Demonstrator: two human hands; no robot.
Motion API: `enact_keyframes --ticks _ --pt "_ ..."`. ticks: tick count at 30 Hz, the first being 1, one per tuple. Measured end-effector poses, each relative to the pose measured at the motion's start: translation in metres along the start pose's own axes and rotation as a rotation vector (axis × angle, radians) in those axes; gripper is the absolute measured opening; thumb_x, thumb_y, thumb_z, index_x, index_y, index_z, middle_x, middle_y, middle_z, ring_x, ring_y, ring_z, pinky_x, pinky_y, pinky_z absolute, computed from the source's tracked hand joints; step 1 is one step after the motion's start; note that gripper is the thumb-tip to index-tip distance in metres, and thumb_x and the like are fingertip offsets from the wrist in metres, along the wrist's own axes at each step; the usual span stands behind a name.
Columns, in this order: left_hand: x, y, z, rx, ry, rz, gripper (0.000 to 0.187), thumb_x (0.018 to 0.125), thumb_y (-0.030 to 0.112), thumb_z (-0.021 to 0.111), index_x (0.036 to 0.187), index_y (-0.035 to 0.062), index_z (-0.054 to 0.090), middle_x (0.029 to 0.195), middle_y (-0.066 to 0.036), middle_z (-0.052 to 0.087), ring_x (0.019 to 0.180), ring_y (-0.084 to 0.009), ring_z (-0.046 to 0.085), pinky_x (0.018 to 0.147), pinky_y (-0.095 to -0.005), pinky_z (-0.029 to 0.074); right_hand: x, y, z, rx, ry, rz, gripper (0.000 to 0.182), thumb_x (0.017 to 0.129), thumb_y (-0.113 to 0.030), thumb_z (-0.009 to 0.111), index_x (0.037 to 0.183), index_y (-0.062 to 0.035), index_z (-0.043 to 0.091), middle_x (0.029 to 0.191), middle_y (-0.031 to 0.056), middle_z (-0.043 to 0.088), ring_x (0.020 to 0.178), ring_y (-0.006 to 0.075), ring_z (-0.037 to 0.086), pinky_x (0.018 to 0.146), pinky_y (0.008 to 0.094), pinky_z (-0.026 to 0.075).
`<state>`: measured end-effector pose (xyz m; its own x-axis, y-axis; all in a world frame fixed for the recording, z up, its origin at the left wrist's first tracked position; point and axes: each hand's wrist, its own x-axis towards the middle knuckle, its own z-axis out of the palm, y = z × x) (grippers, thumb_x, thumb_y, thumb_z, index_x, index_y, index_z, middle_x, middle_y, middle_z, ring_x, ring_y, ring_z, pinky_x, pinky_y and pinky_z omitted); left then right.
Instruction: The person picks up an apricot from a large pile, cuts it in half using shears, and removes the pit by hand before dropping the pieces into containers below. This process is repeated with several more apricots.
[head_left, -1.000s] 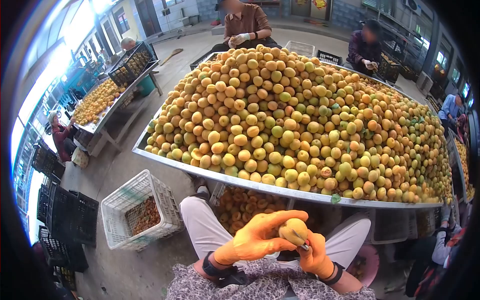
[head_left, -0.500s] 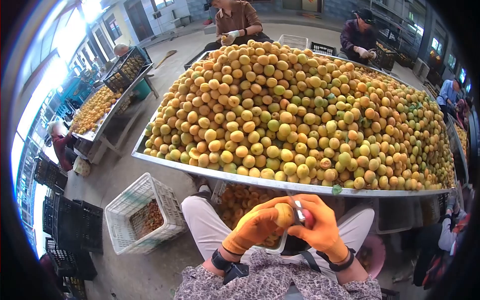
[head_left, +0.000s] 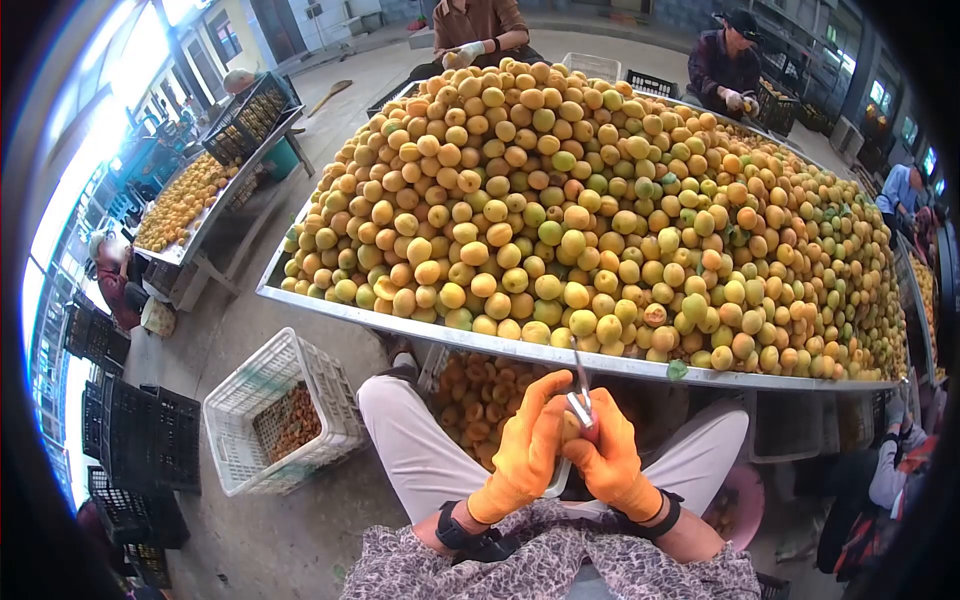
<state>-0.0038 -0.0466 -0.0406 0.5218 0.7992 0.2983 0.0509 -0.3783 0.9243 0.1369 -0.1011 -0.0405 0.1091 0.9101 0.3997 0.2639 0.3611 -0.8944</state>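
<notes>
Both my hands wear orange gloves and meet above my lap. My left hand [head_left: 518, 455] is closed around an apricot [head_left: 571, 428], mostly hidden by the fingers. In my right hand [head_left: 615, 462] is a small knife [head_left: 581, 376], its thin blade pointing up and away from me and its reddish handle largely covered. The knife's metal part lies against or just over the fruit; exact contact is hidden. Beneath my hands, between my knees, a crate holds opened apricots [head_left: 478, 393]. Ahead, whole apricots [head_left: 560, 220] are heaped on a metal-edged table [head_left: 480, 343].
A white plastic crate [head_left: 345, 400] with brown pits stands left of my knee. Black crates [head_left: 150, 435] are stacked farther left. A pink basin [head_left: 748, 505] sits by my right leg. Co-workers [head_left: 725, 65] sit across the heap and at other tables.
My hands have drawn closer together and the left fingers now cover most of the apricot. The knife blade has turned upward into clear view. The camera view has shifted slightly.
</notes>
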Motion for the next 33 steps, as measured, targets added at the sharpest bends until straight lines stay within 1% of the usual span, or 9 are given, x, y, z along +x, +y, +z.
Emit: enact_keyframes --ticks 1,4,7,9,15,19,23,25,33 --pt "-0.001 0.003 -0.001 0.000 -0.003 -0.002 0.045 0.100 0.028 0.038 0.133 -0.0027 0.045 0.123 -0.015 0.055 0.103 -0.0193 0.056 0.089 -0.0293 0.045 -0.002 -0.002 0.005 0.001 0.002 0.002 0.044 0.081 -0.023 0.074 0.115 -0.0004 0.059 0.100 0.0126 0.060 0.080 0.0248 0.061 0.069 0.0290 0.048" --pt "-0.004 0.007 -0.003 -0.072 -0.008 -0.207 0.048 0.101 0.029 0.037 0.136 -0.0031 0.041 0.113 -0.015 0.060 0.098 -0.0216 0.059 0.087 -0.0310 0.047 0.001 -0.017 0.008 0.691 0.129 0.598 0.036 0.095 -0.029 0.060 0.117 0.0000 0.058 0.079 0.0026 0.061 0.058 0.0084 0.053 0.051 0.0198 0.039" --pt "-0.002 -0.008 -0.011 -0.767 0.010 -0.379 0.049 0.101 0.036 0.039 0.133 -0.0005 0.041 0.081 -0.009 0.060 0.067 -0.0145 0.054 0.061 -0.0254 0.044 0.003 -0.001 -0.003 1.137 0.068 0.591 0.051 0.094 -0.036 0.061 0.123 0.0050 0.053 0.089 0.0115 0.064 0.058 0.0101 0.056 0.041 0.0187 0.036" --pt "-0.001 -0.003 -0.030 -0.709 0.044 -0.496 0.050 0.100 0.041 0.038 0.126 -0.0006 0.045 0.075 -0.007 0.057 0.058 -0.0099 0.048 0.047 -0.0209 0.034 0.005 -0.006 -0.007 1.145 0.056 0.582 0.056 0.092 -0.038 0.063 0.124 0.0062 0.051 0.098 0.0149 0.064 0.065 0.0124 0.059 0.041 0.0183 0.037" --pt "-0.005 -0.036 -0.055 -0.691 0.032 -0.479 0.047 0.098 0.040 0.040 0.117 -0.0001 0.053 0.076 -0.009 0.061 0.053 -0.0102 0.048 0.045 -0.0206 0.035 0.006 -0.004 -0.014 1.096 -0.012 0.569 0.078 0.078 -0.033 0.080 0.133 0.0063 0.042 0.115 0.0197 0.060 0.086 0.0195 0.066 0.046 0.0168 0.041" --pt "-0.005 -0.050 -0.066 -0.685 0.040 -0.523 0.039 0.096 0.030 0.041 0.115 -0.0009 0.056 0.086 -0.012 0.063 0.067 -0.0150 0.055 0.056 -0.0240 0.043 0.006 -0.001 -0.021 1.028 -0.018 0.517 0.071 0.072 -0.024 0.084 0.127 0.0065 0.049 0.107 0.0169 0.063 0.062 0.0076 0.056 0.047 0.0156 0.039" --pt "-0.006 -0.068 -0.067 -0.645 0.058 -0.478 0.035 0.096 0.025 0.043 0.115 -0.0002 0.057 0.093 -0.011 0.064 0.078 -0.0149 0.058 0.068 -0.0238 0.046 0.003 0.002 -0.027 0.948 -0.015 0.524 0.060 0.069 -0.009 0.079 0.122 0.0049 0.053 0.104 0.0161 0.064 0.061 0.0078 0.056 0.048 0.0154 0.041" --pt "-0.006 -0.069 -0.067 -0.091 0.108 -0.297 0.032 0.095 0.020 0.044 0.116 0.0010 0.059 0.099 -0.008 0.064 0.088 -0.0146 0.059 0.078 -0.0252 0.047 0.002 0.001 -0.026 0.907 -0.004 0.527 0.058 0.068 -0.005 0.077 0.121 0.0042 0.054 0.104 0.0158 0.064 0.063 0.0085 0.058 0.049 0.0153 0.041" --pt "-0.003 0.002 -0.042 -0.655 -0.189 -0.579 0.031 0.096 0.010 0.051 0.126 0.0027 0.055 0.099 -0.006 0.064 0.076 -0.0084 0.058 0.066 -0.0215 0.049 0.000 -0.005 -0.018 0.724 -0.066 0.584 0.048 0.066 -0.001 0.076 0.112 0.0010 0.061 0.090 0.0069 0.067 0.067 0.0070 0.059 0.048 0.0175 0.041"
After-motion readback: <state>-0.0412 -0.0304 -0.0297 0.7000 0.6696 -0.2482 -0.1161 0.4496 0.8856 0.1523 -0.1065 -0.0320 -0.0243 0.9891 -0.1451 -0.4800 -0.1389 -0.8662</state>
